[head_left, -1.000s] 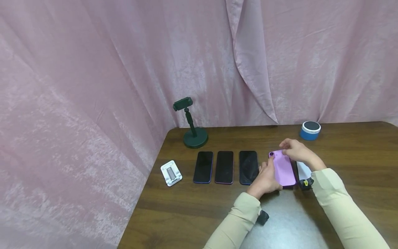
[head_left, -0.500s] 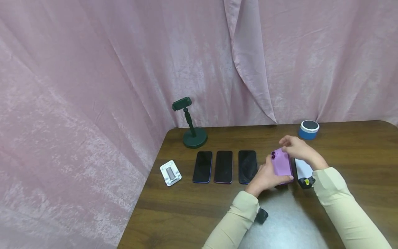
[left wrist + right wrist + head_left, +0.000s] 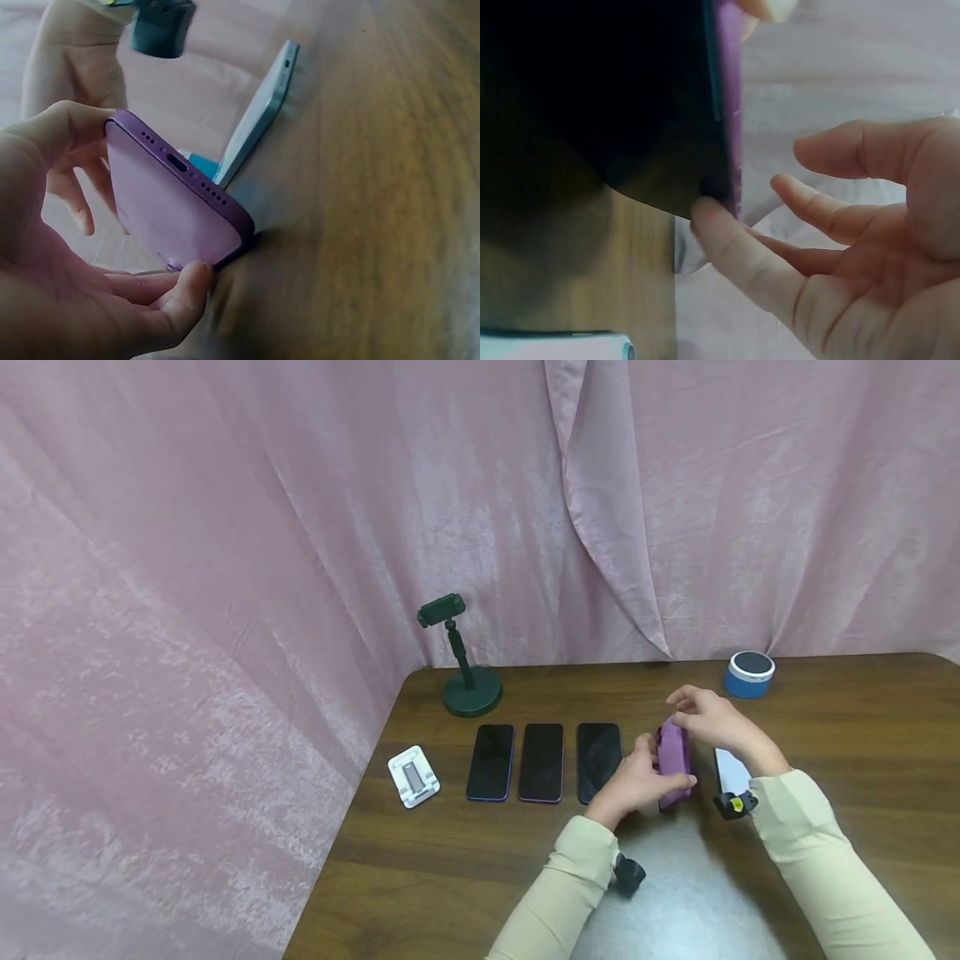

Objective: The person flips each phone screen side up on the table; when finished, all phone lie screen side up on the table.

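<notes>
A purple phone (image 3: 672,762) stands tilted up on its long side over the wooden table. My left hand (image 3: 635,781) grips it, thumb on the near end and fingers on the far side. The left wrist view shows its port end, with the lower corner close over the wood. My right hand (image 3: 716,724) is at the phone's far end. In the right wrist view one fingertip (image 3: 716,217) touches the corner of its dark screen (image 3: 652,142), while the other fingers spread loosely apart from it.
To the left three dark-screened phones lie in a row, the nearest being a black phone (image 3: 598,762). A white phone (image 3: 729,771) lies under the right wrist. Further off are a white folding stand (image 3: 413,776), a green phone stand (image 3: 471,692) and a blue round speaker (image 3: 748,675).
The purple phone has gone from lying nearly flat, back up, to standing tilted on its side. My left thumb has come onto its near end; the right hand has shifted slightly left.
</notes>
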Demonstrator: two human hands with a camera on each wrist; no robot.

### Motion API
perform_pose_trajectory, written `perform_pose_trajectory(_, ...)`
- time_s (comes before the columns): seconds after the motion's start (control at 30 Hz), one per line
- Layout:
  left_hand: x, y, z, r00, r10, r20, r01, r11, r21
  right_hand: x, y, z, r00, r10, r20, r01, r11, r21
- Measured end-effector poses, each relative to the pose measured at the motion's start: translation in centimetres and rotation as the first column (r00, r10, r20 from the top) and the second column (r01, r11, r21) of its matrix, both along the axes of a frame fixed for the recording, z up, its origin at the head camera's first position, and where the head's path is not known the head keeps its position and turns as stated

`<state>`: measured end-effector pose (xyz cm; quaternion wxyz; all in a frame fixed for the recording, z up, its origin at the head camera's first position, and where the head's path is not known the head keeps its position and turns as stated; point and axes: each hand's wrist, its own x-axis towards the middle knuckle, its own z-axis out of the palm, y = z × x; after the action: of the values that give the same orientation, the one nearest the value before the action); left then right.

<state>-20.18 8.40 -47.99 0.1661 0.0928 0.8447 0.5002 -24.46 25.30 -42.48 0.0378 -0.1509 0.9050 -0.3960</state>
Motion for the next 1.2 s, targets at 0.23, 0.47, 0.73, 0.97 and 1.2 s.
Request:
perform_pose_trajectory(0.23,-0.5,-0.8,0.1,0.997,-0.012,0.078,0.004,0.994,0.109,0.1,-0.2,-0.8,1.000,0.020,-0.018,-0.021,0.996,-0.086)
perform_pose_trajectory(0.47,-0.8,-1.2,0.0,0.999,-0.026,0.046,0.018,0.983,0.185,0.3,-0.1,-1.9,1.000,0.019,0.006,-0.017,0.983,-0.180)
perform_pose_trajectory(0.73,-1.0,-1.7,0.0,0.993,-0.041,0.108,0.005,0.950,0.313,1.0,-0.4,-3.5,0.981,0.047,0.188,0.021,0.939,-0.343)
perform_pose_trajectory(0.97,-1.1,-1.8,0.2,0.984,-0.103,0.145,0.030,0.899,0.436,1.4,-0.8,-4.4,0.965,0.076,0.250,0.024,0.928,-0.373)
perform_pose_trajectory(1.2,-1.1,-1.7,0.2,0.983,-0.079,0.164,-0.008,0.882,0.471,1.4,-0.8,-4.5,0.960,0.074,0.271,0.020,0.944,-0.329)
